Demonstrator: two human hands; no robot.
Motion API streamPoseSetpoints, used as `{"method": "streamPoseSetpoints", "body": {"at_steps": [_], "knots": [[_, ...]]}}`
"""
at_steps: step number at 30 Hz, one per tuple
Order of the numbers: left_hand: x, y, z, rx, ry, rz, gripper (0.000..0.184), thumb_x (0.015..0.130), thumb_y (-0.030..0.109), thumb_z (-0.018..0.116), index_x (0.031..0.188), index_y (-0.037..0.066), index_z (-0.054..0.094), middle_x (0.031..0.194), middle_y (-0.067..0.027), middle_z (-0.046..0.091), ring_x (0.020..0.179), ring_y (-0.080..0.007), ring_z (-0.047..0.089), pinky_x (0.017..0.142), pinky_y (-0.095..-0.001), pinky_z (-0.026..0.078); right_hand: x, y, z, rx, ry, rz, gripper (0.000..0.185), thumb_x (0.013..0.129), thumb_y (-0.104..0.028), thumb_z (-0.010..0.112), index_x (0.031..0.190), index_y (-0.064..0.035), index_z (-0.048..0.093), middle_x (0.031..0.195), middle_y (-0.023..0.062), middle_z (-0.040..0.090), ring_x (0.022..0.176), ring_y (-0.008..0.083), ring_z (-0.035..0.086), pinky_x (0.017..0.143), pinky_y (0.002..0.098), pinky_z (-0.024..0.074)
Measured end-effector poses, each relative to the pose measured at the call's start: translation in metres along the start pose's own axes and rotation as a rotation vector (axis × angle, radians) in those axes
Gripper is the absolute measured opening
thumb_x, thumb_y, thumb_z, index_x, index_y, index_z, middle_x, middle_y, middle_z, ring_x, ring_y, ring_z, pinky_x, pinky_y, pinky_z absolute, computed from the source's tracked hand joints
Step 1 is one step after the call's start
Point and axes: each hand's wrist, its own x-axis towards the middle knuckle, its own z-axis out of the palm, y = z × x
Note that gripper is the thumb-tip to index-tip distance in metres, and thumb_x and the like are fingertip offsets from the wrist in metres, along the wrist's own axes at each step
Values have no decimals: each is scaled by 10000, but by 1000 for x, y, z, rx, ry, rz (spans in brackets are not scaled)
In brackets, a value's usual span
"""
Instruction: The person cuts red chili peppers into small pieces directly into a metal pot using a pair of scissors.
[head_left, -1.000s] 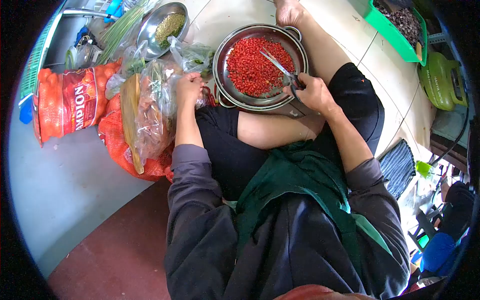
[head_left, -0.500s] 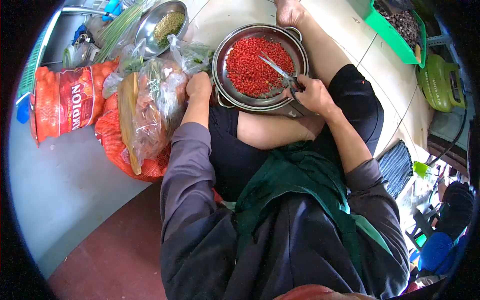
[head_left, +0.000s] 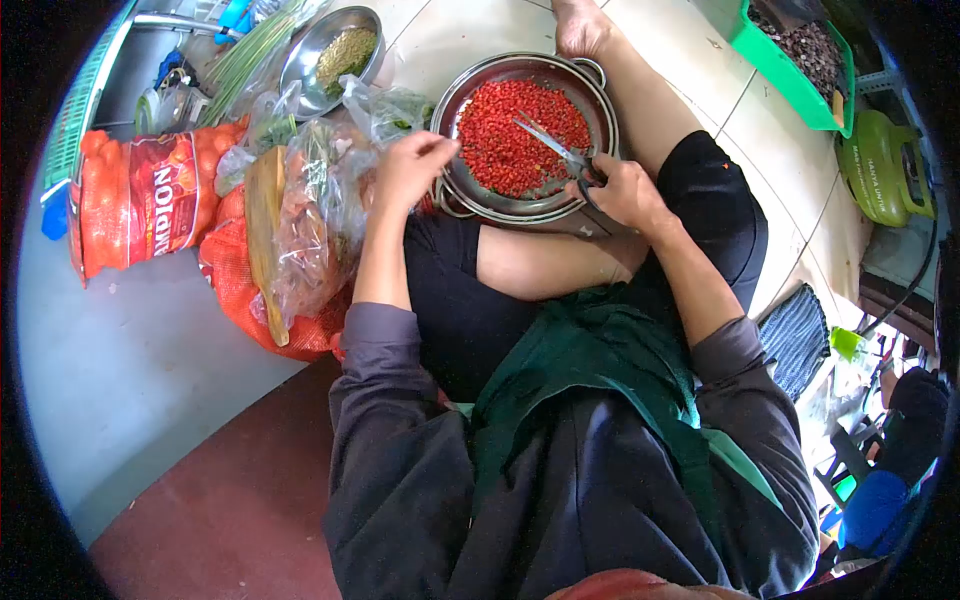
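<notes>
A steel pot with looped handles stands in front of my crossed legs, holding chopped red chilies. My right hand is closed around the handles of scissors, whose blades reach over the chilies. At the pot's left rim, my left hand is raised with thumb and fingers pinched together. Whatever lies between those fingertips is too small to make out. Just left of that hand sit clear plastic bags of produce, and a little red shows beneath its wrist.
Red net sacks lie at the left. Behind them are a metal bowl with green pieces and a bundle of long green stalks. A green tray and a green gas cylinder stand at the right.
My left hand has risen from beside the plastic bags and moved right to the pot's rim, its fingers now pinched. The right hand and scissors have stayed almost still.
</notes>
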Motion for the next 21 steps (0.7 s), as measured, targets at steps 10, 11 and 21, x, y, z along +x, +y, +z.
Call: {"method": "streamPoseSetpoints", "body": {"at_steps": [10, 11, 21], "knots": [[29, -82, 4, 15, 51, -240, 201, 825, 153, 553, 905, -17, 626, 753, -106, 658, 628, -151, 646, 515, -277, 521, 2, -5, -7, -40, -30, 58, 454, 695, -444, 717, 786, -17, 593, 749, 198, 622, 766, 367, 615, 703, 433, 481], [29, -84, 8, 75, 18, -288, 223, 802, 174, 585, 911, -15, 631, 783, -143, 662, 642, -201, 657, 576, -305, 532, 2, -6, -7, -37, -45, 74, 457, 695, -447, 716, 787, -17, 593, 752, 201, 621, 768, 368, 614, 703, 434, 480], [55, -114, 24, 701, -8, -154, 234, 758, 117, 526, 884, -42, 644, 915, -285, 606, 931, -421, 577, 831, -454, 447, 2, -2, -4, -52, -36, 45, 469, 695, -461, 713, 767, -16, 582, 749, 211, 612, 770, 377, 608, 693, 437, 476]]}}
